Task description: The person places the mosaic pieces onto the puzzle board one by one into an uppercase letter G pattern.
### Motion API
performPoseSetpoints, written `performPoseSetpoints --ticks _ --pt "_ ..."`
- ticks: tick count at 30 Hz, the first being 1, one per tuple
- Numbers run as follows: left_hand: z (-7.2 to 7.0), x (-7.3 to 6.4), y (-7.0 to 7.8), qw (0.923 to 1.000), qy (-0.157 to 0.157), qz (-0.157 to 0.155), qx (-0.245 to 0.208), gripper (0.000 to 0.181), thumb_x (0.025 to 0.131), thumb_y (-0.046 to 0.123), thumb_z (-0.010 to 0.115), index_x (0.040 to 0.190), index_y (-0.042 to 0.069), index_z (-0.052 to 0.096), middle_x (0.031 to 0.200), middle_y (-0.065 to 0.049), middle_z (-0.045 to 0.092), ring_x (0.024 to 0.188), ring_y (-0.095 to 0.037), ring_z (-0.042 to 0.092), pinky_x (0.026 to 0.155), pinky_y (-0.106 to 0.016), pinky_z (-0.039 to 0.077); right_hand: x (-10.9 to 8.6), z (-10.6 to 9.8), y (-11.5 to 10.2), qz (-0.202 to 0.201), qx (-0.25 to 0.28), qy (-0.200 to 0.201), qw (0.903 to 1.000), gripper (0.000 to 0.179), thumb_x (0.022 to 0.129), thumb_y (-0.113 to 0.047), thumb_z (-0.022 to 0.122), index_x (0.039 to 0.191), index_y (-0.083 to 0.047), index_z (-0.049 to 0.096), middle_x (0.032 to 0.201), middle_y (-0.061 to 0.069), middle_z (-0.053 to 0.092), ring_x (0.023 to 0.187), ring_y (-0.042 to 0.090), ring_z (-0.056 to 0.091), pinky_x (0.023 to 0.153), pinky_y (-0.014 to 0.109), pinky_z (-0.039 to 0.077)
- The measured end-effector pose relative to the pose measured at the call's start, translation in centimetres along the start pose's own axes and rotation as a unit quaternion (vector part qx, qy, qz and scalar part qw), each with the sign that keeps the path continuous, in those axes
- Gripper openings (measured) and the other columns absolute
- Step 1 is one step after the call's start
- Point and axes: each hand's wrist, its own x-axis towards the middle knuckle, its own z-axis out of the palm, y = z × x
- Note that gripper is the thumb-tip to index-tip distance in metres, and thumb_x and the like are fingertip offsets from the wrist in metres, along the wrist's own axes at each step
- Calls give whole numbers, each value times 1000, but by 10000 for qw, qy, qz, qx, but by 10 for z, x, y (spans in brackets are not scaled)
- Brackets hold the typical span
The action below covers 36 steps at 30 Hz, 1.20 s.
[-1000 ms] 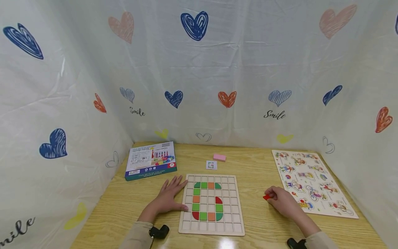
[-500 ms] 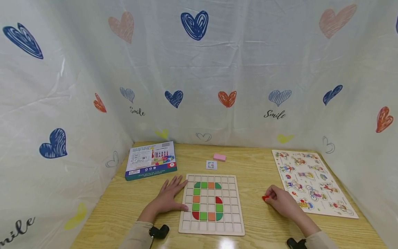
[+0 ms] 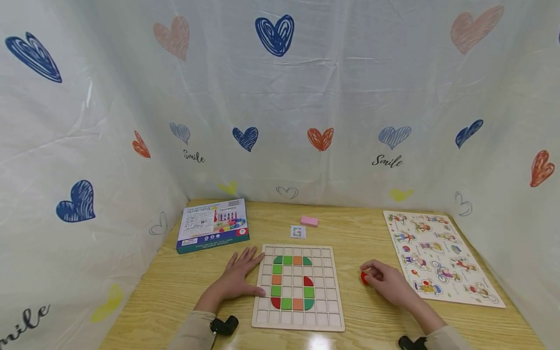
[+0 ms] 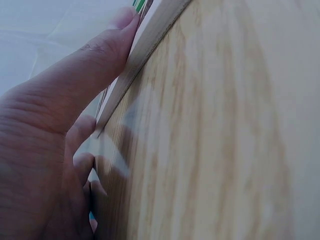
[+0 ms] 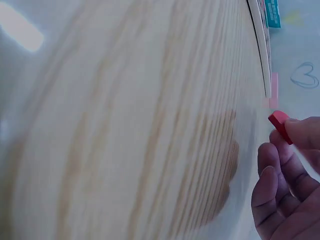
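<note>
A square wooden grid board (image 3: pixel 321 318) lies on the table, with green, orange and red tiles forming a "G"-like figure in its cells. My left hand (image 3: pixel 238 279) rests at its left edge with fingers spread, the thumb lying over the rim. In the left wrist view the thumb (image 4: pixel 107 47) presses the board's edge (image 4: pixel 132 67). Right of the board, my right hand (image 3: pixel 389 284) pinches a small red tile (image 3: pixel 364 277) between thumb and fingertips. The right wrist view shows this red tile (image 5: pixel 280 125) with a rounded edge, held above the tabletop.
Behind the board lie a small pattern card (image 3: pixel 298 232) and a pink block (image 3: pixel 309 221). A flat printed box (image 3: pixel 213 226) sits at the back left. On the right is a picture puzzle board (image 3: pixel 442 257). A heart-printed curtain (image 3: pixel 280 97) surrounds the wooden table (image 3: pixel 354 238).
My right hand has moved a little left toward the grid board with the red tile, which now shows a rounder face. My left hand stays where it was.
</note>
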Motion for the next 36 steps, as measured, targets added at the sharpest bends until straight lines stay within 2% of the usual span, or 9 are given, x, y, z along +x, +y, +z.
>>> performPoseSetpoints --ticks 4,9,16,23,29,36 --pt "0 0 1 10000 7 12 -7 106 76 64 79 162 21 32 170 -12 14 156 -37 2 123 -60 -5 3 4 -2 -417 18 -55 9991 16 99 -12 67 114 -14 71 88 -5 65 76 4 58 63 24 50" --pt "0 -1 1 10000 15 29 -36 106 77 63 80 161 20 33 170 -12 14 156 -37 2 123 -61 -5 8 11 -12 -491 257 -116 9984 12 98 -18 70 109 -14 70 88 -6 65 78 5 59 66 24 50" --pt "0 -1 1 10000 10 21 -50 106 77 63 80 161 21 33 170 -12 14 156 -37 2 123 -61 -5 17 23 -31 -603 446 -206 9970 9 97 -15 71 106 -14 72 87 -6 63 78 8 56 66 23 49" --pt "0 -2 1 10000 30 25 -50 106 76 64 80 161 20 33 170 -12 15 156 -37 2 123 -60 -5 28 41 -53 -649 548 -296 9959 9 95 -16 73 102 -14 69 87 -8 65 80 8 59 71 24 52" --pt "0 -2 0 10000 27 16 -38 106 76 64 80 161 21 33 170 -12 15 156 -37 3 123 -60 -4 38 58 -71 -897 554 -540 9930 6 95 -17 73 98 -20 68 86 -9 62 78 9 56 66 25 50" --pt "-1 -2 0 10000 39 33 -48 106 77 63 80 161 20 33 170 -12 15 156 -37 2 123 -61 -5 50 75 -91 -1245 451 -811 9879 5 94 -16 74 95 -16 69 82 -9 60 74 9 53 63 24 47"
